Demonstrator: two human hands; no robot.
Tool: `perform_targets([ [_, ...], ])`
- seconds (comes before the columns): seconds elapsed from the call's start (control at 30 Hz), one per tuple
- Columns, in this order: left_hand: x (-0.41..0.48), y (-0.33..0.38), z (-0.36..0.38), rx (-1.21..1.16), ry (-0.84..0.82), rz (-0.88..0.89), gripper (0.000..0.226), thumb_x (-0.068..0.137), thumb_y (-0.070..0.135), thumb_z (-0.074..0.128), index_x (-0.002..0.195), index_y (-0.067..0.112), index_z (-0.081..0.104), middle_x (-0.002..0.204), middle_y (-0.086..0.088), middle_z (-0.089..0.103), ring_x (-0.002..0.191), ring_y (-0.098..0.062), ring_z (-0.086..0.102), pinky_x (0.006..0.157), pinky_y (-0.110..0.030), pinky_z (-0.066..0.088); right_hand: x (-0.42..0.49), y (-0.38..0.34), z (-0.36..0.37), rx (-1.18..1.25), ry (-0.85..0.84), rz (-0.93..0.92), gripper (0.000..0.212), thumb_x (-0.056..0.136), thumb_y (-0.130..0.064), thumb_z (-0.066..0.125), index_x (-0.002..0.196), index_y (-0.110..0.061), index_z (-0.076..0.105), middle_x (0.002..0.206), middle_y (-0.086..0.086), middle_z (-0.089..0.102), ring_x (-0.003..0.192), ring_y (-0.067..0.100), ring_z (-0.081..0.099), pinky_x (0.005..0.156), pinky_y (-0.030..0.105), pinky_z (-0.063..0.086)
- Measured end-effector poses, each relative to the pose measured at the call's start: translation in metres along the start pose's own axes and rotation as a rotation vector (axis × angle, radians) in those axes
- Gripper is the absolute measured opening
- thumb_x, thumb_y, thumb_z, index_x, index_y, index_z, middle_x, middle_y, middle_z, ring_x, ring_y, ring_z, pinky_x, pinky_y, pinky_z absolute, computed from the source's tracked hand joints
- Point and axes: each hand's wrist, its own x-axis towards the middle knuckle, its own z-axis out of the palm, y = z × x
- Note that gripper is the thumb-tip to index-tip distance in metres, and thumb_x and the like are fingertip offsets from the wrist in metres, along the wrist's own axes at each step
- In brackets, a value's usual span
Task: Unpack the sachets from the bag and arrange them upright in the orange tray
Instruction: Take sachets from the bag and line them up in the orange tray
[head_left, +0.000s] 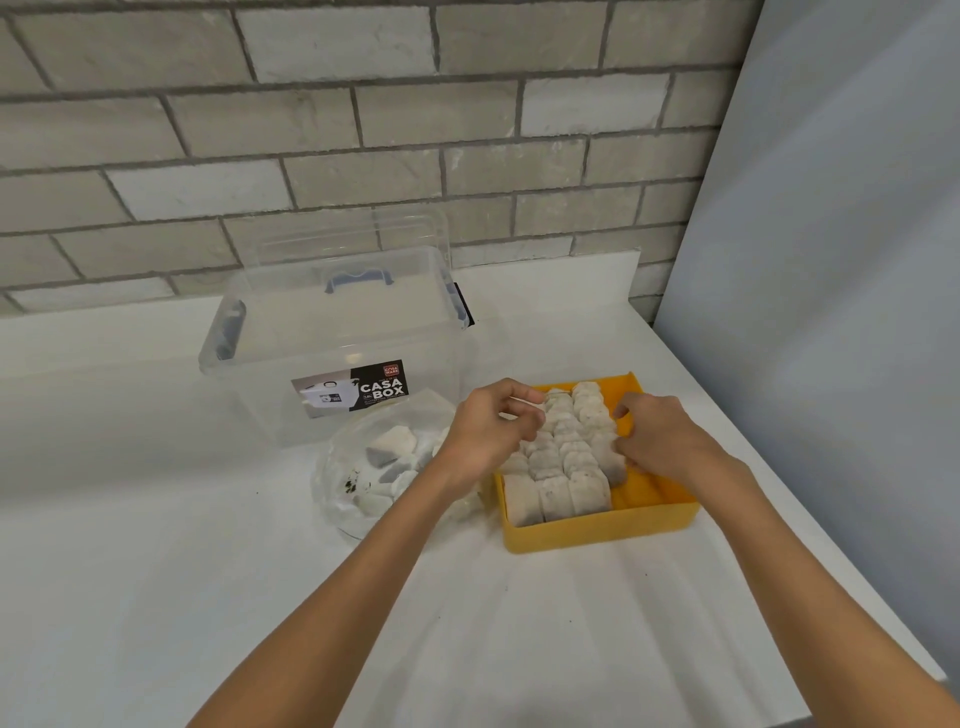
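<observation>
Tray (597, 530): on table (156, 571), toward its right edge. Sachets (566, 467): upright in rows inside tray, filling its left part. Bag (358, 483): just left of tray, holding more sachets. Storage box (332, 353): behind bag, left and behind tray. Wall (311, 130): behind box.

The tray (597, 530) is orange-yellow; its sachets (566, 452) are off-white, speckled grey-brown. Left of the tray, the clear bag (363, 467) and clear box (332, 332), black-and-grey label, blue-grey handles. White bench (156, 519), grey brick wall (311, 130).
</observation>
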Motion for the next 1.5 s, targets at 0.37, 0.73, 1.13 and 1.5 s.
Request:
perform_targets([
  [0.37, -0.018, -0.023, -0.079, 0.106, 0.134, -0.034, 0.014, 0.087, 0.009, 0.064, 0.1, 0.012, 0.067, 0.091, -0.006, 0.068, 0.074, -0.014, 0.064, 0.057, -0.015, 0.046, -0.014, -0.08, 0.009, 0.092, -0.076, -0.424, 0.017, 0.089, -0.016, 0.063, 0.105, -0.016, 0.067, 0.093, 0.002, 0.067, 0.081, 0.011, 0.062, 0.07, 0.017, 0.048],
  [0.73, -0.004, -0.098, -0.126, 0.838, 0.159, -0.071, 0.034, 0.091, -0.001, 0.051, 0.124, 0.001, 0.057, 0.122, -0.018, 0.06, 0.11, -0.031, 0.058, 0.093, -0.03, 0.045, 0.023, -0.148, 0.095, -0.075, -0.264, -0.555, 0.036, 0.091, -0.003, 0.049, 0.125, -0.009, 0.055, 0.125, 0.017, 0.052, 0.109, 0.028, 0.055, 0.084, 0.027, 0.044],
  [1.13, -0.007, -0.103, -0.109, 1.121, 0.19, -0.028, 0.022, 0.097, 0.018, 0.047, 0.103, 0.004, 0.062, 0.102, -0.012, 0.057, 0.083, -0.032, 0.061, 0.067, -0.035, 0.046, 0.036, -0.141, 0.107, -0.047, -0.266, -0.491, 0.037, 0.092, -0.004, 0.047, 0.128, -0.005, 0.052, 0.131, 0.017, 0.05, 0.117, 0.027, 0.051, 0.087, 0.023, 0.039],
  [1.5, -0.04, -0.091, -0.09, 0.705, 0.507, 0.321, 0.009, 0.091, 0.021, 0.063, 0.093, 0.015, 0.07, 0.086, 0.003, 0.059, 0.061, -0.014, 0.06, 0.052, -0.036, 0.052, 0.024, -0.158, 0.104, 0.621, -0.215, -0.295, 0.021, 0.091, -0.019, 0.063, 0.073, -0.008, 0.061, 0.071, 0.011, 0.069, 0.056, 0.017, 0.068, 0.052, 0.027, 0.056],
])
